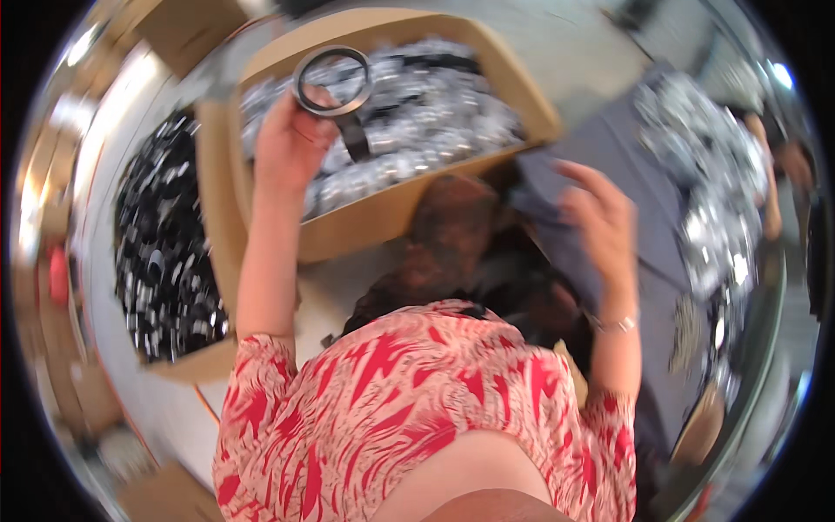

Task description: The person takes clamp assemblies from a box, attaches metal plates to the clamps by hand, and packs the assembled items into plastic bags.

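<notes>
My left hand (pixel 296 139) is closed on a round ring (pixel 363 96) with a silver rim and dark inner edge. A short dark strip hangs beneath the ring; whether the two are joined I cannot tell. Both are above a large cardboard box (pixel 365 228) heaped with shiny, clear-wrapped pieces (pixel 435 113). My right hand (pixel 600 217) is raised over a grey cloth-covered surface (pixel 648 252), its fingers apart and slightly blurred. Nothing shows in it.
To the left, another cardboard box (pixel 187 365) holds many black, glossy pieces (pixel 165 244). Clear-wrapped items (pixel 704 165) are piled on the grey surface at right. Part of another person (pixel 770 183) shows at the far right. More cartons (pixel 187 30) stand at the back left.
</notes>
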Demonstrator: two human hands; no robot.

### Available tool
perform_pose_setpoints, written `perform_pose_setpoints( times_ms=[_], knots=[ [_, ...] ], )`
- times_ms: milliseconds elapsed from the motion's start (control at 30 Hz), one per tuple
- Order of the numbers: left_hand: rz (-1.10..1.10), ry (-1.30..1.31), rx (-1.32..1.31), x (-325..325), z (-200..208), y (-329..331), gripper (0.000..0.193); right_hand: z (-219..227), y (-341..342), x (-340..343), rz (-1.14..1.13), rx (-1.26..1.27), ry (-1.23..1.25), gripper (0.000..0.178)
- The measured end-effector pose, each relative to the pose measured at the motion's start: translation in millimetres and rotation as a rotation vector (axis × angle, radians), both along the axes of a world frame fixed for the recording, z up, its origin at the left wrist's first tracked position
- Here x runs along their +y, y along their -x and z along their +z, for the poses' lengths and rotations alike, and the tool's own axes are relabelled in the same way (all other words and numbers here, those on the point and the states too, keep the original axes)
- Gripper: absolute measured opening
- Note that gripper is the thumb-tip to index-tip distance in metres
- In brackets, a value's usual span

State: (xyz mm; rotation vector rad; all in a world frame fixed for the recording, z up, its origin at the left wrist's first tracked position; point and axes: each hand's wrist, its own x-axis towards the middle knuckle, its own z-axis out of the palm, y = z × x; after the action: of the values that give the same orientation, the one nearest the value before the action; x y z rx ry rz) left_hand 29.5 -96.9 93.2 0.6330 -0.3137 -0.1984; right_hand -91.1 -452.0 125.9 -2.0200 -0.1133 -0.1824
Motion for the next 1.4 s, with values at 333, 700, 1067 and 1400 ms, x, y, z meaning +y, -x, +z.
perform_pose_setpoints(
  times_ms=[333, 700, 1067, 1400],
  knots=[
    [-0.476, -0.289, 0.077, -273, 11, 68, 0.033, -17, 68, -22, -0.423, -0.05, -0.2, 0.015],
    [-0.392, -0.706, -0.38, -350, -22, 101, 0.041, -38, 119, -91, -0.69, -0.122, 0.145, 0.014],
    [-0.431, -0.69, -0.411, -339, -23, 94, 0.047, -30, 279, -296, -1.712, -0.045, 0.668, 0.015],
    [-0.443, -0.648, -0.409, -340, -24, 97, 0.048, -30, 275, -362, -1.167, 0.345, 1.613, 0.011]
  ],
)
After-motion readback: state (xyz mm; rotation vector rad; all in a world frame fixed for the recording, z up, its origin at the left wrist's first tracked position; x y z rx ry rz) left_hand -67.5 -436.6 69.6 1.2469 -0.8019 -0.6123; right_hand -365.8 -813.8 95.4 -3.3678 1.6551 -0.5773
